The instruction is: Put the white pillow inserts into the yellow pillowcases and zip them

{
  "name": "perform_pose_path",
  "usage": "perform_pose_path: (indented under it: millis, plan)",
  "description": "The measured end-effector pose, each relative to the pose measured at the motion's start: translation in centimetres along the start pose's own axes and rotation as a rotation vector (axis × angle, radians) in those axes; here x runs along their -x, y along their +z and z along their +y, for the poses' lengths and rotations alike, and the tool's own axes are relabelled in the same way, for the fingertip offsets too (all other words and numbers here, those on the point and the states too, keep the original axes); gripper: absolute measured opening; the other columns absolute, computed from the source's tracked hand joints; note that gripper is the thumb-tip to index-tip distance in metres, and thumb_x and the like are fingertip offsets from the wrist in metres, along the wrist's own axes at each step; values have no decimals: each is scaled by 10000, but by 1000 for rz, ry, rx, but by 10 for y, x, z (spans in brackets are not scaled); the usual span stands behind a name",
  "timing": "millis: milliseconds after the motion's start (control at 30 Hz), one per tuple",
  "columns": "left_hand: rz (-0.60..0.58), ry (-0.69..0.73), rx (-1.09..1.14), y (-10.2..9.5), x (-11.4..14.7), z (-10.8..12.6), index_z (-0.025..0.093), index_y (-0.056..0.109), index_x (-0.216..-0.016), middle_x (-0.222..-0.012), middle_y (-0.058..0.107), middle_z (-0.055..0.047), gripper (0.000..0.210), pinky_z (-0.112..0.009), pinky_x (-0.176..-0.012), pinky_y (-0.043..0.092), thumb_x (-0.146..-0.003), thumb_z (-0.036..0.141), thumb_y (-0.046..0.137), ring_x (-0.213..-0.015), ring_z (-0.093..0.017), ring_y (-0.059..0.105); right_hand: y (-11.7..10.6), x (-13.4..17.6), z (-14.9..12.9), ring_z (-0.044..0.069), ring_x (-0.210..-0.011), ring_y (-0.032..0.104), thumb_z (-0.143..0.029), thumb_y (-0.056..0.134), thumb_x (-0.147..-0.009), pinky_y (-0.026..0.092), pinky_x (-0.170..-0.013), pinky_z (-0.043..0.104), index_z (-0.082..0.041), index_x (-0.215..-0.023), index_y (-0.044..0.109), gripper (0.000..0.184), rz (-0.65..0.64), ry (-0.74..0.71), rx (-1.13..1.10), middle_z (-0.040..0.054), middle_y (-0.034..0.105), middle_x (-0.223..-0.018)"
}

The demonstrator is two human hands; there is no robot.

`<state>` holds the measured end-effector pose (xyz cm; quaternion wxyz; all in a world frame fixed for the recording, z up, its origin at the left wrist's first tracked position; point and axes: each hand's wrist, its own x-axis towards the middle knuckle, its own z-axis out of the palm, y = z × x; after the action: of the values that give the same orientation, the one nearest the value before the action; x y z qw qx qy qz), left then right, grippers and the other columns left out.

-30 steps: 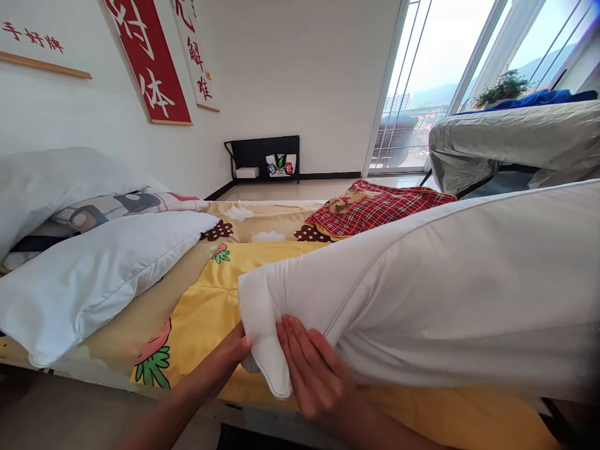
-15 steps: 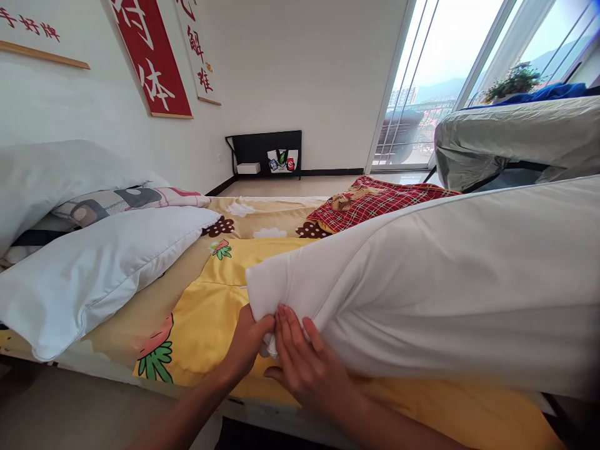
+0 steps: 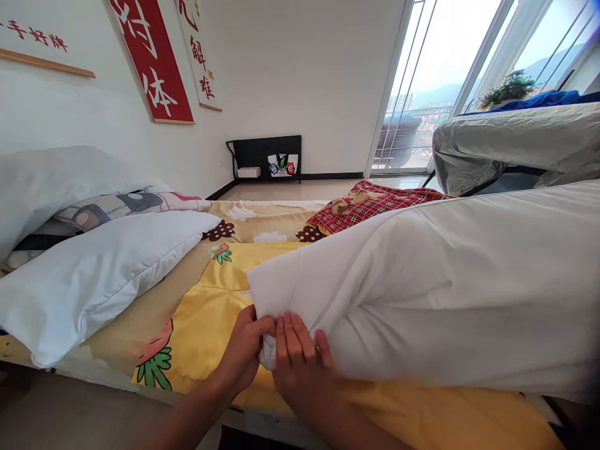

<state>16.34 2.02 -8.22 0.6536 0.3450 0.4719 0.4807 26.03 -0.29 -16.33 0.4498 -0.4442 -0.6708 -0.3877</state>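
Note:
A large white pillow (image 3: pixel 422 287) with a piped edge reaches in from the right, its near end folded narrow. My left hand (image 3: pixel 244 347) is closed on the lower left corner of that end, thumb on top and the other fingers mostly behind the cloth. Close beside it, my right hand (image 3: pixel 304 365) grips the same end, its fingers bent over the fabric and its thumb hidden. Creases fan out from the fingers. Under the pillow a yellow pillowcase (image 3: pixel 220 306) printed with strawberries lies flat on the bed.
Another white pillow (image 3: pixel 126 269) and a patterned cushion (image 3: pixel 135 206) are stacked on the left of the bed. A red plaid cloth (image 3: pixel 370 203) lies at the far side. At the right stands a plastic-covered table (image 3: pixel 515 137). A black low shelf (image 3: pixel 262 153) is against the far wall.
The right hand's fingers have bent more and pulled in tighter on the pillow's folded end. The left hand keeps its hold, and the view has tilted slightly.

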Motion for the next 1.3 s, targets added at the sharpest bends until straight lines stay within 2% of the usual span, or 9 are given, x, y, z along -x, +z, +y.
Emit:
perform_pose_path:
  millis: [133, 300, 533, 767, 867, 967, 1033, 1167, 1300]
  plan:
    - [-15, -22, -51, 4, -1, 6, 157, 468, -584, -522, 396, 66, 171, -186, -418, 257, -447, 134, 567, -475, -53, 336, -1, -17, 6, 189, -1002, 589, -69, 461, -803, 275, -1064, 399, -131, -956, 660, 259, 87, 108, -97, 78, 696, -879]
    - [-136, -17, -193, 7, -16, 12, 139, 523, -705, -594, 463, 50, 245, -194, -425, 210, -502, 182, 655, -484, -51, 350, -1, -36, 18, 181, -811, 566, -24, 459, -781, 346, -904, 391, -172, -830, 594, 206, 97, 189, -153, 44, 634, -753]
    - [-518, 54, -167, -29, -61, 12, 154, 517, -747, -686, 492, 16, 133, -240, -584, 378, -690, 250, 590, -583, -95, 470, 34, -59, 52, 176, -626, 402, -19, 452, -628, 313, -707, 320, -206, -576, 424, 195, -75, 220, -101, 20, 471, -579]
    - [-438, 121, -276, -64, -63, 4, 159, 536, -887, -872, 541, -20, 151, -242, -625, 384, -755, 226, 566, -729, -117, 531, 49, -103, 87, 168, -646, 453, -1, 462, -544, 276, -675, 295, -197, -594, 451, 202, -365, 276, -128, 10, 551, -612]
    - [-351, 328, -442, -55, -61, 5, 199, 453, -1181, -1221, 507, -104, 478, -295, -758, 448, -742, 265, 627, -1006, -193, 553, 32, -134, 102, 163, -642, 451, -1, 433, -531, 285, -675, 284, -199, -587, 434, 206, -452, 295, -187, 13, 554, -614]
    - [-215, 646, -592, -32, -60, 14, 288, 198, -1413, -1509, 211, -133, 892, -396, -945, 433, -700, 354, 729, -1326, -272, 338, 3, -160, 112, 156, -622, 418, -22, 415, -505, 278, -628, 268, -206, -567, 381, 197, -507, 272, -230, 6, 514, -589]
    - [-238, 763, -657, -14, -59, 26, 325, 106, -1459, -1550, 123, -117, 1069, -439, -998, 411, -640, 409, 789, -1396, -308, 225, -17, -170, 116, 153, -611, 390, -35, 411, -505, 262, -600, 264, -209, -556, 333, 198, -552, 257, -232, 1, 477, -573]
    - [-467, 807, -802, 22, -55, 44, 273, 254, -1457, -1465, 361, -118, 1112, -457, -1062, 370, -537, 501, 837, -1324, -332, 372, -46, -169, 120, 152, -605, 363, -45, 411, -510, 246, -582, 263, -211, -557, 280, 217, -608, 246, -216, -3, 434, -556]
    - [-432, 904, -931, 46, -48, 37, 269, 413, -1369, -1358, 501, -79, 988, -430, -1054, 387, -518, 563, 821, -1224, -292, 486, -58, -151, 126, 158, -621, 373, -43, 409, -519, 263, -596, 265, -211, -572, 290, 213, -568, 241, -206, 3, 449, -570]
